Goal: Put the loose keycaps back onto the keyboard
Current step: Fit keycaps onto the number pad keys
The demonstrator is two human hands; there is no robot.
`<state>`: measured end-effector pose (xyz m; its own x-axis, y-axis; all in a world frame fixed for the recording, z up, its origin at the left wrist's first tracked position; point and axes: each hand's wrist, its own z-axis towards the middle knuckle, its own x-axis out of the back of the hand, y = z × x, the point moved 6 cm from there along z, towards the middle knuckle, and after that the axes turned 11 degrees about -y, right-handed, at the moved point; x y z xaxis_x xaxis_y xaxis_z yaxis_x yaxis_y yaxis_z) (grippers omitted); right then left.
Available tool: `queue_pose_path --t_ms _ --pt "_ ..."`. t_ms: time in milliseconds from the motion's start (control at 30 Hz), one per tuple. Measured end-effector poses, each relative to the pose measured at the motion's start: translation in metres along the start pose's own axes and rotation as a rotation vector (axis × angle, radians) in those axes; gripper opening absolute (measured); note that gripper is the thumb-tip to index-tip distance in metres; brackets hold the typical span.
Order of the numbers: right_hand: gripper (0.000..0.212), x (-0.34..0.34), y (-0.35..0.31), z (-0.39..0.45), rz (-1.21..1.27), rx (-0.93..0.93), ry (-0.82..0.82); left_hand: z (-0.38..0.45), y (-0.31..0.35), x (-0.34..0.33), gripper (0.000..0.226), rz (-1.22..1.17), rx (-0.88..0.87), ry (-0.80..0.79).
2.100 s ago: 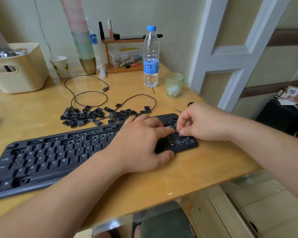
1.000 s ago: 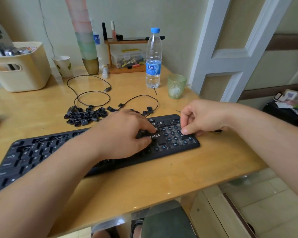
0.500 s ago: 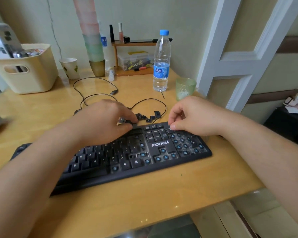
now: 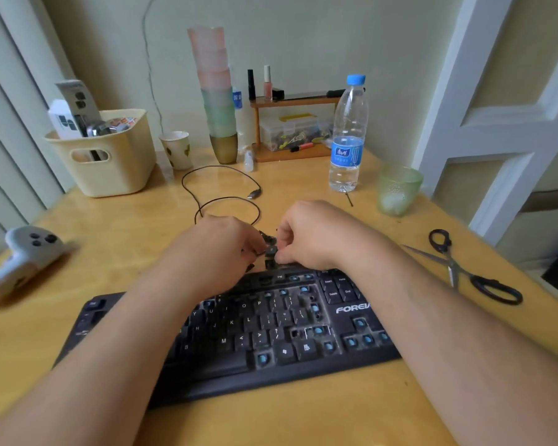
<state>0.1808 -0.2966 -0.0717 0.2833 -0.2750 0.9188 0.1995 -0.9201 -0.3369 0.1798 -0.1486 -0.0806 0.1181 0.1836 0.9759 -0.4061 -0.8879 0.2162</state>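
A black keyboard (image 4: 271, 329) lies on the wooden table, with several bare blue switch stems showing on its right half. Just behind its far edge, both hands meet over the loose black keycaps (image 4: 269, 237), most of which they hide. My right hand (image 4: 316, 236) has curled fingers and pinches a black keycap (image 4: 271, 251) between thumb and forefinger. My left hand (image 4: 219, 246) is curled facing it, its fingertips at the same small cluster of keycaps; whether it holds one is not visible.
Black scissors (image 4: 464, 272) lie at the right. A green glass (image 4: 398, 189) and a water bottle (image 4: 348, 136) stand behind the hands. A white controller (image 4: 23, 255) is at the left, a cream basket (image 4: 107, 152) behind it, and a black cable (image 4: 219, 191) loops mid-table.
Both hands left the keyboard's number pad and moved back and left to the keycap pile behind it. The view shifted, so the keyboard now sits nearer and more central.
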Motion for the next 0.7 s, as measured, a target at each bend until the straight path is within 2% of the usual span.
queue_pose_path --t_ms 167,333,433,567,700 --pt "0.006 -0.014 -0.011 0.004 -0.011 0.023 0.045 0.006 -0.006 -0.007 0.013 0.002 0.056 -0.079" --pt "0.008 -0.015 -0.012 0.004 -0.019 0.037 0.059 0.008 -0.001 -0.007 0.024 0.060 0.095 -0.072" --pt "0.011 -0.014 -0.008 0.002 0.037 0.055 0.094 0.007 -0.003 -0.001 0.020 -0.021 0.119 -0.018" --pt "0.015 -0.006 -0.004 -0.008 0.232 0.137 0.194 -0.004 -0.011 0.015 0.020 -0.299 0.121 0.096" --pt "0.031 -0.001 -0.010 -0.018 0.371 0.263 0.240 -0.014 -0.016 0.018 0.021 -0.861 0.079 0.141"
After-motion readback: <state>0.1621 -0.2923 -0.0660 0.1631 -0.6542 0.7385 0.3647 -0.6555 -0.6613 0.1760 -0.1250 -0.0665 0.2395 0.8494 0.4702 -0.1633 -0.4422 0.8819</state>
